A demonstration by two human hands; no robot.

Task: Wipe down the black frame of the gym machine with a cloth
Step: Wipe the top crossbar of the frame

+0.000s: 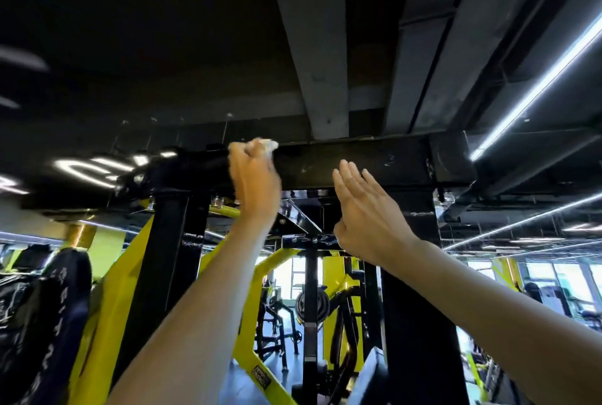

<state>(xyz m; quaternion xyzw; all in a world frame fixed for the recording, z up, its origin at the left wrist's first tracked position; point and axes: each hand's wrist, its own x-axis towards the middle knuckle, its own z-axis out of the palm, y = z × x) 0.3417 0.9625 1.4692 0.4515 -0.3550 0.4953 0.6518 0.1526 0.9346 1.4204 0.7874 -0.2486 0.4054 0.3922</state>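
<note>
I look up at the black top crossbeam (358,160) of the gym machine, which runs left to right overhead. My left hand (254,176) is raised to its left part, blurred, and grips a small white cloth (268,144) against the beam's upper front edge. My right hand (368,209) is held up just below the beam's middle, fingers straight and together, holding nothing; whether its fingertips touch the beam I cannot tell. Black uprights (169,241) come down from the beam on both sides.
Yellow machine arms (130,274) slope down at the left, beside a black weight plate (49,307) with white lettering. More yellow and black gym machines (309,307) stand behind. Dark ceiling beams (312,46) and strip lights (537,85) hang above.
</note>
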